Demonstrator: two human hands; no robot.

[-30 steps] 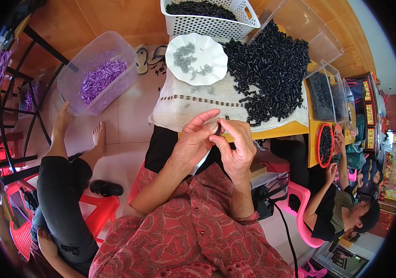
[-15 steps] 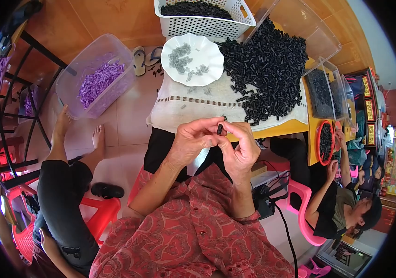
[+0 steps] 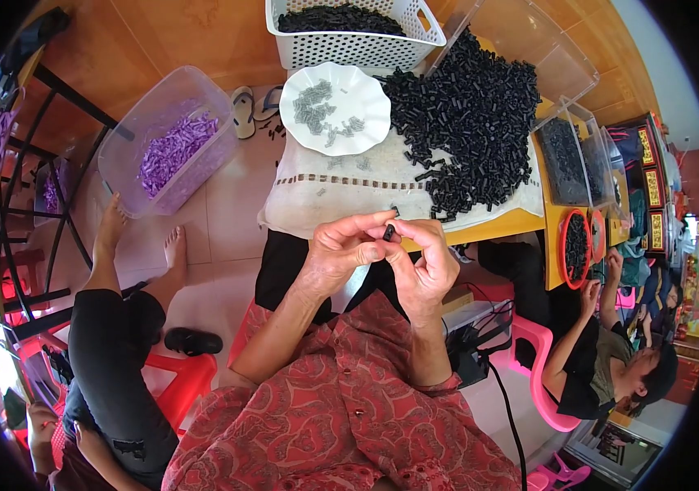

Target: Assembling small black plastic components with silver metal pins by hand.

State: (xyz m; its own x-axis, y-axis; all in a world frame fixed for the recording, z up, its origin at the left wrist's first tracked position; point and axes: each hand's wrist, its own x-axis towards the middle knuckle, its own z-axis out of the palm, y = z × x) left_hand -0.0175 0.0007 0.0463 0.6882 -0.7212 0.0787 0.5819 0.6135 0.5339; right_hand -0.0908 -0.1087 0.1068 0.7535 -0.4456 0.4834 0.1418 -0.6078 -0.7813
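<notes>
Before my chest, near the table's front edge, both hands meet with fingertips pinched together. A small black plastic piece (image 3: 389, 232) is held between the fingers of my left hand (image 3: 335, 252) and my right hand (image 3: 425, 266). Something small and dark also shows at the tip of my left index finger; its kind is too small to tell. Beyond my hands, a white cloth (image 3: 300, 196) covers part of the table. On it stands a white scalloped plate (image 3: 366, 102) with small clear pieces (image 3: 317, 106), and to its right spreads a large heap of black pieces (image 3: 468, 114).
Behind the plate is a white perforated basket (image 3: 349, 53) of black pieces. A clear tub (image 3: 165, 204) with purple pieces sits on the left, by a seated person's legs (image 3: 112, 352). At right, another person (image 3: 611, 368) reaches toward a red-rimmed basket (image 3: 565, 245). A black cable (image 3: 507, 401) hangs nearby.
My hands stay nearly in place, still pinching the black piece. The person at left has moved a hand down and inward. At right, the other person's hand has moved slightly away from the red-rimmed basket.
</notes>
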